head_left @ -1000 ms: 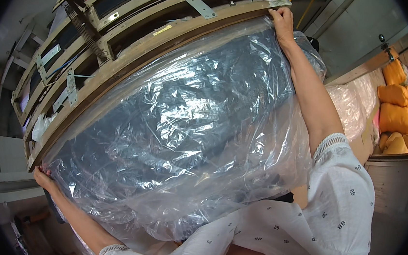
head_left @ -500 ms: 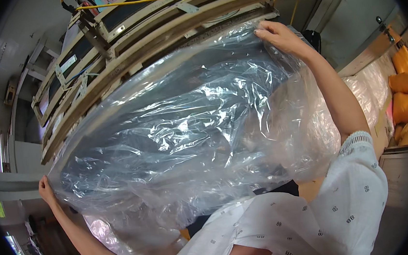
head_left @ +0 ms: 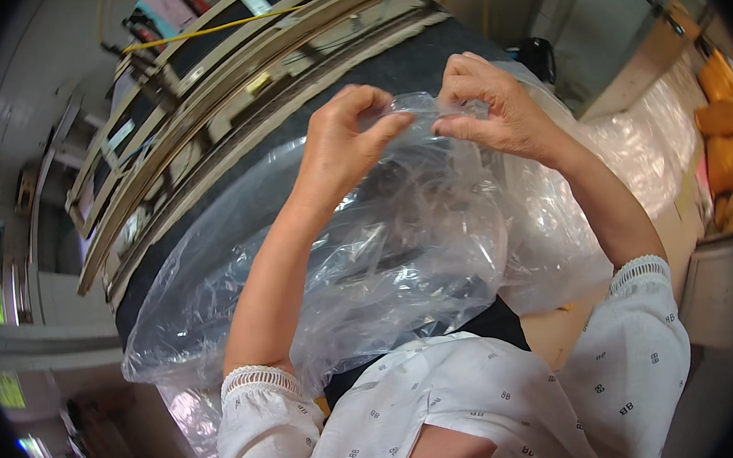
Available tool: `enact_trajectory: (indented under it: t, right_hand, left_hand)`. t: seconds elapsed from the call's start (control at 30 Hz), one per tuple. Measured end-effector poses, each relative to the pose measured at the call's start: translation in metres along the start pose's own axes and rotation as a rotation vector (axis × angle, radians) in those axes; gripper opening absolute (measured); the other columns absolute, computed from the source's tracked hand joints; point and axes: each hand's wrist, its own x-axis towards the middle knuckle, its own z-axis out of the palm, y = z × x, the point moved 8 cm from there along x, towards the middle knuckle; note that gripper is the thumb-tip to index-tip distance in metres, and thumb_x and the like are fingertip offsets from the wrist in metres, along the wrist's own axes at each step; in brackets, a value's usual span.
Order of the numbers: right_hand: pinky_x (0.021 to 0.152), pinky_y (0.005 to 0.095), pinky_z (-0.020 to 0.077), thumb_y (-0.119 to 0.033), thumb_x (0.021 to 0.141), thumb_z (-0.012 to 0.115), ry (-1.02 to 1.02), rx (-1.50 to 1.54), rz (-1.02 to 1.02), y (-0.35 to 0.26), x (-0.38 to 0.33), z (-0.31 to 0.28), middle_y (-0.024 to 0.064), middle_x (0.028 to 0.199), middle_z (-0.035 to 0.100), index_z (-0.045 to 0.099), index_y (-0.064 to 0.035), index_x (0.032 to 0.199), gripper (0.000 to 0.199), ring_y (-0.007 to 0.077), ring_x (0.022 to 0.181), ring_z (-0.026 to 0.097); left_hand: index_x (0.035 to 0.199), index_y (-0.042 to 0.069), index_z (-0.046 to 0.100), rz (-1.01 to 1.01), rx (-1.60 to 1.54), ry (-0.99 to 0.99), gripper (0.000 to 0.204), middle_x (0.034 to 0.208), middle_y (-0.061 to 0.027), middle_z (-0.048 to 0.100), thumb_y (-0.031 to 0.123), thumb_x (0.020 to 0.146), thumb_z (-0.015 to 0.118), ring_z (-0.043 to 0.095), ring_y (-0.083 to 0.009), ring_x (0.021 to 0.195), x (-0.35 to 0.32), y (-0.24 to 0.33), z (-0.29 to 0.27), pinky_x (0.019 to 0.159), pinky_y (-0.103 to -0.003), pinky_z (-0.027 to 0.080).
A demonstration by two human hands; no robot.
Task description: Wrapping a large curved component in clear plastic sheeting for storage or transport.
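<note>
A large sheet of clear, shiny plastic film (head_left: 239, 271) lies crumpled across the dark table surface and hangs toward my body. Near the film's upper edge my left hand (head_left: 343, 139) is closed, thumb and curled fingers at the edge. Just to its right, my right hand (head_left: 500, 108) grips the same edge between thumb and bent fingers. A short stretch of film spans the small gap between the two hands. The exact pinch points are partly hidden by my fingers.
Beyond the film stands a long machine with pale slatted rails (head_left: 225, 102) and a yellow cord (head_left: 193, 36). More bunched clear film (head_left: 640, 161) lies at the right. Orange bundles (head_left: 725, 141) are stacked at the far right. The dark tabletop (head_left: 403, 51) shows along the rails.
My left hand has moved from the far left corner of the film up and right, close beside my right hand. The stretched film has slackened and pulled back from the rails.
</note>
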Motion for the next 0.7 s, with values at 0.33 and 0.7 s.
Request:
enact_trajectory:
  t: [0.33, 0.7]
  right_hand:
    - [0.061, 0.0391, 0.0447, -0.02, 0.076, 0.057, -0.386, -0.637, 0.319, 0.162, -0.25, 0.0, 0.0046, 0.065, 0.057, 0.061, -0.0167, 0.069, 0.009, 0.0276, 0.067, 0.058]
    - [0.077, 0.0435, 0.0451, -0.019, 0.08, 0.052, -0.724, -1.291, 0.853, 0.282, -0.417, -0.134, 0.0102, 0.108, 0.058, 0.066, -0.0076, 0.094, 0.023, 0.0246, 0.102, 0.054]
  left_hand:
    - [0.092, 0.002, 0.062, -0.455, 0.044, 0.346, 0.017, 0.08, 0.0037, 0.054, 0.017, 0.085, 0.06, 0.045, -0.0044, 0.072, -0.114, -0.157, -0.103, 0.064, -0.018, 0.036]
    - [0.087, -0.002, 0.063, -0.711, 0.753, 0.708, 0.034, 0.078, -0.0056, 0.062, 0.031, 0.084, 0.06, 0.051, -0.0123, 0.073, -0.429, -0.227, -0.442, 0.07, -0.026, 0.043]
